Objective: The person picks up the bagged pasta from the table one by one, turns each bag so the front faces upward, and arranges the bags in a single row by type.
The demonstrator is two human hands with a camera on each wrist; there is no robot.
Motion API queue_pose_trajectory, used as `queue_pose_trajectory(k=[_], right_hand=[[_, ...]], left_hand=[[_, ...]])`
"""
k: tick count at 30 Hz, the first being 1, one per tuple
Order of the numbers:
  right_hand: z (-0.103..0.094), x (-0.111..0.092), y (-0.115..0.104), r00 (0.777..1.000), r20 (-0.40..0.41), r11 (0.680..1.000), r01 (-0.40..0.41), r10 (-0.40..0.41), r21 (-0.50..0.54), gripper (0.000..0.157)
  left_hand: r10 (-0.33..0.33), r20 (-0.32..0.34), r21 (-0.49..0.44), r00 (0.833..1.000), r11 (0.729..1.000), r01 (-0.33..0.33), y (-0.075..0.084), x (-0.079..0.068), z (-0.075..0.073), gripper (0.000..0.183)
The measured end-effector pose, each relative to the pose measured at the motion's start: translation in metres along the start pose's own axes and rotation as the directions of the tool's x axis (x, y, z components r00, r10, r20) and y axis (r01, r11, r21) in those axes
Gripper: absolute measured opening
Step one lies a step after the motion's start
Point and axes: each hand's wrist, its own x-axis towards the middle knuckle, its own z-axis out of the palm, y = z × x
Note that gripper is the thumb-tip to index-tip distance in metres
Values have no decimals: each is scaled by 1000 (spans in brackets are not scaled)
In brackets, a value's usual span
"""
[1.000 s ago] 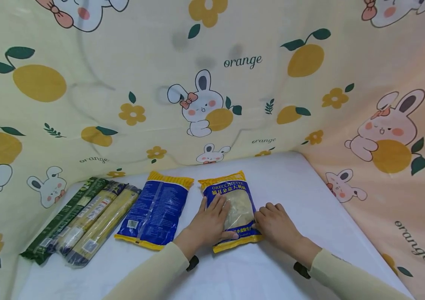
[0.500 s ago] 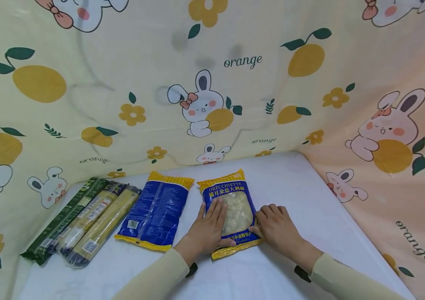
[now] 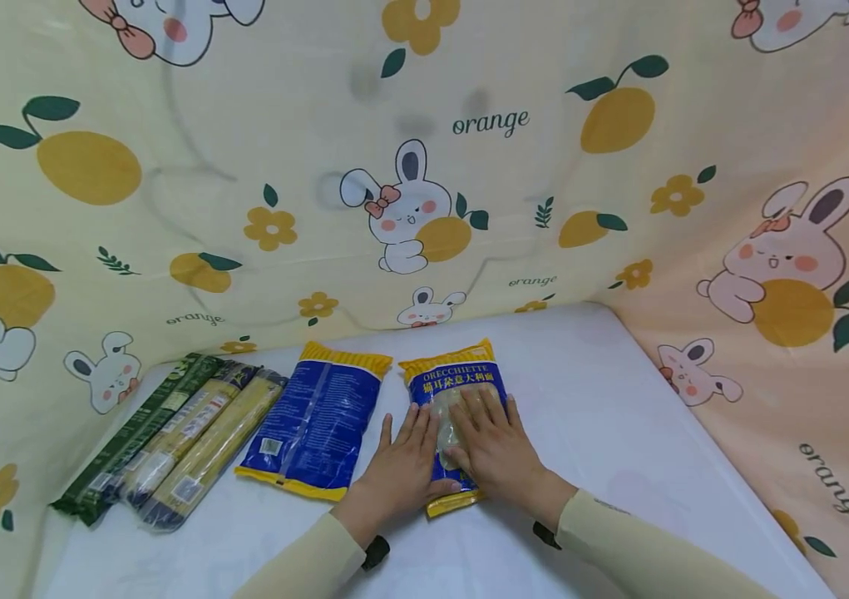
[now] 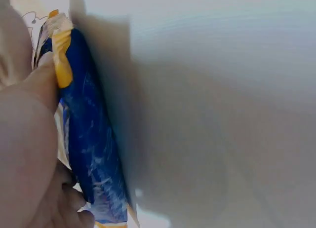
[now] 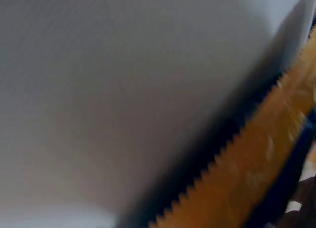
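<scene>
A blue and yellow bag of orecchiette pasta (image 3: 457,376) lies face up on the white table, its clear window partly covered by my hands. My left hand (image 3: 394,470) rests on its left side with straight fingers, the thumb near the lower edge. Across the front lies my right hand (image 3: 501,445), flat with fingers spread. The left wrist view shows the bag's blue side (image 4: 94,134) beside my left hand (image 4: 29,134). In the right wrist view, the bag's yellow serrated end seal (image 5: 247,164) runs diagonally at the lower right.
Left of the bag, a second blue pasta bag (image 3: 323,420) lies with its printed back up. Further left are a green long packet (image 3: 135,441) and two clear packets of long pasta (image 3: 188,433), (image 3: 218,449) side by side. A patterned curtain (image 3: 304,150) stands behind the white table (image 3: 589,374).
My right hand has moved left from the bag's right edge onto its front and straightened its fingers. My left hand stays on the left side. The other packets have not moved.
</scene>
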Motion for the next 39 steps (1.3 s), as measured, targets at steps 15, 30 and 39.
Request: queue_pose_trajectory(k=[15,30,39], right_hand=[[11,7,10,989,139,999,-44,44,-7,79],[9,10,28,991,128,999,-41,43,-14,77],[8,5,55,995,91,999,-38,41,-31,75]], left_hand=[[-113,-71,-110,991,988,105,-51,-15,-18,83],[-176,-133,-32,975,984,173,-162,-53,-29,64],[-165,-29,-66,986,984,163,-180,-55,-10,75]])
